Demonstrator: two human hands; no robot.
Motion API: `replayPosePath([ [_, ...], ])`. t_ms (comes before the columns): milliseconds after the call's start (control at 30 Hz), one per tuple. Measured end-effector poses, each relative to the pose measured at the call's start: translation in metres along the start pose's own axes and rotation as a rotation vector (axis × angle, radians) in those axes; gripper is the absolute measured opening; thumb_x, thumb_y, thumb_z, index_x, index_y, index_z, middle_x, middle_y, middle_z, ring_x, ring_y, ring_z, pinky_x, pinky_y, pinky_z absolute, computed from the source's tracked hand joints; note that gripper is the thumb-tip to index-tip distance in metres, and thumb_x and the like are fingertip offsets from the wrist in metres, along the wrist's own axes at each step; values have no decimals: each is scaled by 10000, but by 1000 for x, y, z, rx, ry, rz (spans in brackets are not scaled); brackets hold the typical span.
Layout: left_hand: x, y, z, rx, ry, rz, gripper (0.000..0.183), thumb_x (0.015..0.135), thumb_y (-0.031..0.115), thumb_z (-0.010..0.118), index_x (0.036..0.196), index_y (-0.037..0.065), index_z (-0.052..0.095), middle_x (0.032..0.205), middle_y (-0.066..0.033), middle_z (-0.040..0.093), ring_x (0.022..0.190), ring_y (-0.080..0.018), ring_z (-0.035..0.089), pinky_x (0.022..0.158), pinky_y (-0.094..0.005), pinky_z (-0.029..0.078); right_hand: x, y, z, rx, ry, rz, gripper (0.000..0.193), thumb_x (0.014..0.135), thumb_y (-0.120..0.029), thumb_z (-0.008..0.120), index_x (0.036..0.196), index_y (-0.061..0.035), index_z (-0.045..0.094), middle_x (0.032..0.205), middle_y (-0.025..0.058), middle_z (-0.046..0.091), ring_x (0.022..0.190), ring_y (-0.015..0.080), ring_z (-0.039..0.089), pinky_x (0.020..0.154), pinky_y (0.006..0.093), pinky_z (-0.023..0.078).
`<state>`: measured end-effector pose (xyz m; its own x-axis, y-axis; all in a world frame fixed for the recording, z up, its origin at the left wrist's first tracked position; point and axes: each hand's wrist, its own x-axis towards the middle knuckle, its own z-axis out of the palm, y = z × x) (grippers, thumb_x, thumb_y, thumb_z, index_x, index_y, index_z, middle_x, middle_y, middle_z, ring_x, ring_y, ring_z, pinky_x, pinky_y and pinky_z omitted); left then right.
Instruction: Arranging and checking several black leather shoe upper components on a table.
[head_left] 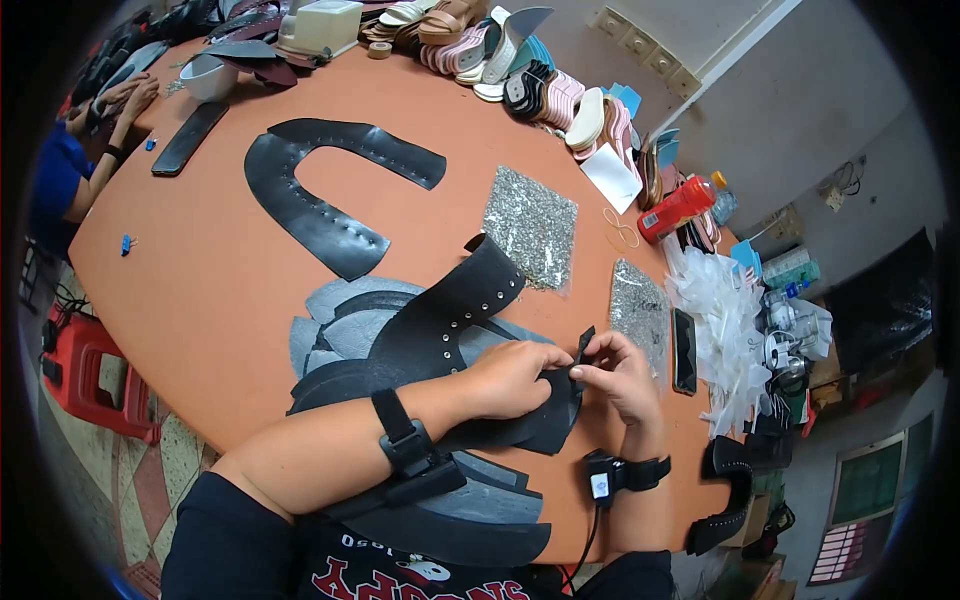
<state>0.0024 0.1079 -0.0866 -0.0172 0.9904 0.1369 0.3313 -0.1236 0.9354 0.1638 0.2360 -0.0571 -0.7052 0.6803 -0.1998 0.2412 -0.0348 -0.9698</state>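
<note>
A curved black leather-like strip (417,322) with a row of metal eyelets lies over a pile of grey and black cut pieces (362,332) in front of me. My left hand (512,378) is closed, its thumb and forefinger pinching at the strip's right end. My right hand (622,378) pinches the folded-up tip of the same strip, close beside the left fingertips. Anything small between the fingertips is hidden. More cut pieces (490,525) lie under my left forearm, near the table edge.
Beyond the pile lies another curved black strip (270,185). Two bags of small metal bits (532,225) (640,305), a phone (684,350) and a red bottle (678,208) are to the right. Stacked sandal soles (560,98) line the back. A co-worker's hands (130,98) are far left.
</note>
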Motion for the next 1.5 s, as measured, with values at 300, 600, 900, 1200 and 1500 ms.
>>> replayPosePath([
  [300, 3, 4, 4, 110, 20, -45, 381, 768, 96, 533, 1140, 22, 571, 1062, -188, 625, 1012, -329, 588, 884, -410, 450, 80, -28, 46, -797, -137, -322, 150, 767, -110, 677, 822, 24, 636, 701, 95, 633, 641, 158, 598, 597, 290, 479],
  [600, 1, 6, 1, 66, 82, -25, 344, 764, 78, 532, 1100, 35, 595, 1042, -164, 638, 998, -326, 591, 875, -415, 456, 99, -9, 56, -958, -104, -437, 125, 774, -109, 652, 807, -1, 599, 703, 118, 632, 640, 211, 624, 583, 347, 484],
  [900, 3, 2, 0, 61, 11, -59, 380, 795, 106, 570, 1162, 7, 561, 1043, -190, 638, 977, -313, 617, 850, -382, 479, 85, -20, 33, -490, -87, -364, 77, 789, -57, 648, 821, -2, 606, 712, 36, 616, 674, 103, 578, 608, 258, 474],
  [1200, 5, 5, 0, 34, 0, -56, 302, 822, 104, 580, 1102, -8, 578, 1001, -173, 655, 915, -264, 641, 791, -349, 492, 66, -38, 24, -420, -15, -253, 115, 803, -71, 673, 854, 28, 648, 755, 39, 646, 693, 84, 576, 635, 227, 466],
  [1500, 4, 0, 3, -124, 67, -85, 289, 816, 59, 609, 1072, -40, 519, 922, -149, 655, 845, -173, 635, 739, -285, 497, -17, -24, -2, -148, -33, -298, 88, 798, 50, 618, 874, 7, 625, 842, 26, 638, 762, 85, 595, 688, 209, 480],
])
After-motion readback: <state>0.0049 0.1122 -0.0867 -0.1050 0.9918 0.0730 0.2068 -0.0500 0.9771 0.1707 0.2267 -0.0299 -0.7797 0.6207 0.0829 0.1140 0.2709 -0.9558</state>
